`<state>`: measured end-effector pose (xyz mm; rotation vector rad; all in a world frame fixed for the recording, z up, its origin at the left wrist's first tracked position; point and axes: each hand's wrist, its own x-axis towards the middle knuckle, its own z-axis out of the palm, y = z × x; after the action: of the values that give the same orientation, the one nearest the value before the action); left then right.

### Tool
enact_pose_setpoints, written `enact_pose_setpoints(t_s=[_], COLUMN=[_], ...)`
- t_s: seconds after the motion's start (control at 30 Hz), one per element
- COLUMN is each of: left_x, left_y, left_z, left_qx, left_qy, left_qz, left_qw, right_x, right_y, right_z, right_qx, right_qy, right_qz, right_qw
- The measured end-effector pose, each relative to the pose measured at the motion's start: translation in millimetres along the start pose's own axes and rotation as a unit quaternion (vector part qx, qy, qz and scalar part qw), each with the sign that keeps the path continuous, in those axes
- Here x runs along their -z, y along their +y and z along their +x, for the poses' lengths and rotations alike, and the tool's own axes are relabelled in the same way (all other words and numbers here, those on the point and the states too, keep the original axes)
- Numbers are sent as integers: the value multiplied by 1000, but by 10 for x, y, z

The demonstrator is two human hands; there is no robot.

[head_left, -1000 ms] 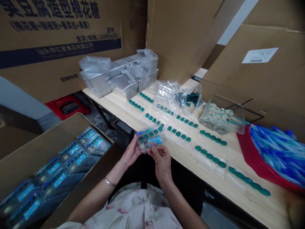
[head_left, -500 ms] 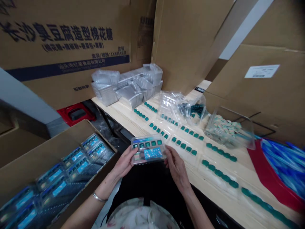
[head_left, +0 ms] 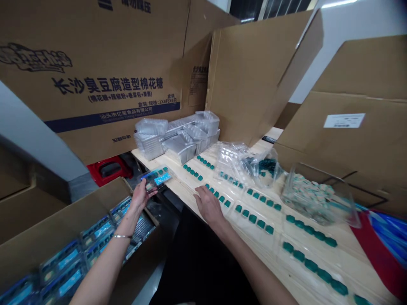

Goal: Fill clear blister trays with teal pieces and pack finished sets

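Observation:
My left hand grips a clear plastic pack by its near-left end, above the table's left corner and the far end of the open carton. The pack shows dark green pieces in a row and a blue printed sachet. My right hand holds nothing that I can see, its fingers loosely bent and a little apart. It is over the table's near edge, just left of a clear tray with a row of green pieces. Whether its fingertips touch that tray I cannot tell.
An open carton at my left holds rows of similar packs. Stacked clear trays stand at the table's back. Further right are a plastic bag, a clear bin of small packets and a red container with blue sachets.
The pack was between both hands in front of me; my left hand has carried it forward and left. My right hand has let go and moved to the table edge. The view has tilted up.

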<state>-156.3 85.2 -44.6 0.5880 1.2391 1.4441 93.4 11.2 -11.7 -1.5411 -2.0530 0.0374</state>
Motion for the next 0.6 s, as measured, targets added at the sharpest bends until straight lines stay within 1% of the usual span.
enact_pose_setpoints(t_s=[0.07, 0.13, 0.23, 0.3, 0.4, 0.53, 0.6], left_x=[13, 17, 13, 10, 18, 45, 30], left_y=[-42, -94, -149, -154, -131, -142, -181], left_z=[89, 132, 149, 144, 123, 76, 43], left_qx=[9, 17, 17, 6, -17, -23, -26], left_qy=[12, 12, 1, -6, -3, 18, 13], left_qz=[-4, -1, 12, 19, 31, 38, 43], left_qw=[1000, 1000, 1000, 1000, 999, 999, 999], right_x=[-120, -267, -439, -487, -460, -320, -249], right_y=[44, 42, -29, -81, -115, -101, -107], right_z=[151, 305, 474, 527, 550, 546, 530], right_qx=[15, 22, 33, 47, 66, 103, 116], right_qy=[-56, -100, -128, -130, -124, -100, -83], right_qz=[-94, -167, -220, -231, -235, -221, -220], right_qw=[994, 981, 966, 963, 962, 965, 965])
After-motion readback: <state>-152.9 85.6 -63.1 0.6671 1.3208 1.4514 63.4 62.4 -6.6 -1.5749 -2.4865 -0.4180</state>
